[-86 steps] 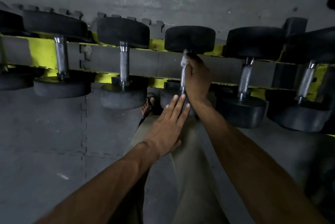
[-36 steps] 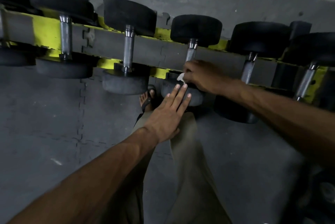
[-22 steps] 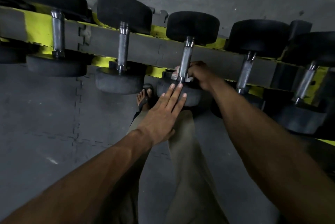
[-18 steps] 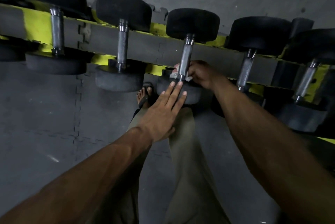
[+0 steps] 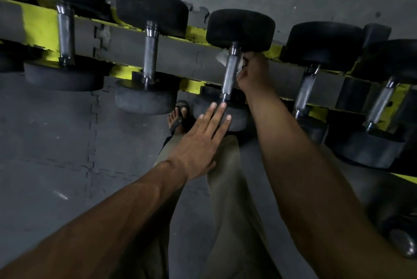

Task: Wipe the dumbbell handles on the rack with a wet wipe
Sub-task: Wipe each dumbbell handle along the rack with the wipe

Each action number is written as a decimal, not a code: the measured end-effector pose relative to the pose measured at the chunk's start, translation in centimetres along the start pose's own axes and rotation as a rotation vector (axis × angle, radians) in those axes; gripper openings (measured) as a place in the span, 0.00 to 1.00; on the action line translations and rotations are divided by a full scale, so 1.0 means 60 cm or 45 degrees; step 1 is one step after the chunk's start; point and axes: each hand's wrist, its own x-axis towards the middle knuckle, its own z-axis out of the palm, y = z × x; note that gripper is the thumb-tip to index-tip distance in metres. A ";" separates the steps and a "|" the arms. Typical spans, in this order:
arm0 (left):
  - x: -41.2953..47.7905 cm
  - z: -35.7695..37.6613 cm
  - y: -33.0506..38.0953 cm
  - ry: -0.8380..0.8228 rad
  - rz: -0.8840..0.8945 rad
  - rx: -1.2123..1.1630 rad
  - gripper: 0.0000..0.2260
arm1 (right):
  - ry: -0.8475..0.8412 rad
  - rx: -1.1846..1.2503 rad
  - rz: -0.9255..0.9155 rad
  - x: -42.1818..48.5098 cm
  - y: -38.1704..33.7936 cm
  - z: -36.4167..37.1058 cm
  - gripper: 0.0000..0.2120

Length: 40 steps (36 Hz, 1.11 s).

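A row of black dumbbells lies across a yellow and grey rack (image 5: 40, 25). At the middle dumbbell, my right hand (image 5: 253, 73) holds a white wet wipe (image 5: 222, 57) wrapped behind the upper part of the steel handle (image 5: 230, 73), just under the far head (image 5: 240, 29). Most of the wipe is hidden by the handle and my fingers. My left hand (image 5: 203, 138) lies flat with straight fingers on the near head (image 5: 234, 118) of the same dumbbell.
Other dumbbells sit left (image 5: 150, 53) and right (image 5: 306, 85) of the one being wiped, close together. Below is a grey mat floor (image 5: 56, 143), with my sandalled foot (image 5: 178, 116) and trouser leg (image 5: 225, 188) near the rack.
My right hand has slid the wipe up the handle from its lower end to just under the far head. My left hand stays pressed on the near head.
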 end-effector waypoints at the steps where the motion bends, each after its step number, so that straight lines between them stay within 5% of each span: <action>1: -0.001 -0.002 0.001 -0.013 0.001 -0.011 0.60 | 0.008 0.125 0.036 -0.004 -0.014 0.005 0.04; 4: -0.004 -0.008 0.001 -0.031 0.000 0.002 0.58 | 0.046 0.494 0.350 -0.017 -0.029 0.026 0.07; 8: -0.005 -0.018 0.002 -0.042 -0.001 -0.013 0.58 | -0.104 0.339 0.491 -0.054 -0.018 0.048 0.16; 11: -0.007 -0.017 0.003 -0.011 0.001 0.001 0.56 | -0.129 0.485 0.580 -0.038 -0.025 0.033 0.12; 13: -0.006 -0.013 0.002 -0.015 0.006 -0.003 0.57 | 0.017 0.579 0.539 -0.015 -0.039 0.018 0.04; 16: -0.002 -0.009 -0.001 0.008 0.008 0.012 0.58 | 0.284 0.497 0.442 -0.003 -0.058 0.021 0.13; 23: -0.007 -0.015 0.001 -0.009 0.003 -0.014 0.56 | 0.013 -0.368 -0.381 -0.129 0.013 0.017 0.22; 29: -0.005 -0.007 0.000 0.019 -0.007 -0.043 0.58 | -0.331 -1.011 -1.101 -0.086 0.037 -0.013 0.22; 36: -0.005 -0.010 0.000 0.002 -0.007 -0.052 0.57 | -0.121 -1.621 -1.327 -0.013 0.034 -0.034 0.25; 40: -0.005 -0.024 0.004 -0.031 -0.032 -0.047 0.55 | -0.347 -1.759 -1.694 -0.018 0.053 -0.035 0.23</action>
